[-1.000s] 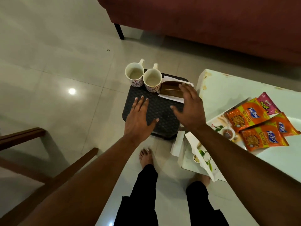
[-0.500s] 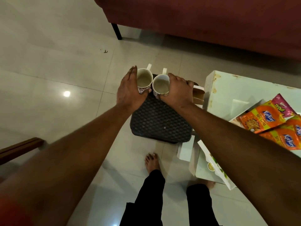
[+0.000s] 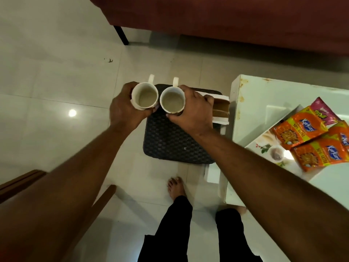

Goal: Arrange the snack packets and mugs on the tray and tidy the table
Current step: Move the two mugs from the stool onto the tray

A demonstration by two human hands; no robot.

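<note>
Two mugs, one (image 3: 145, 96) per hand's (image 3: 123, 108) grip; seemingly four snack packets (image 3: 300, 130).

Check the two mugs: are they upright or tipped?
Upright. Both rims face the camera: the left hand grips the left mug, the right hand the right mug. Contents unclear.

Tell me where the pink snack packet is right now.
In the head view the pink snack packet lies far right on the white table, at the far end of the orange Kurkure packets, which partly overlap it.
</note>
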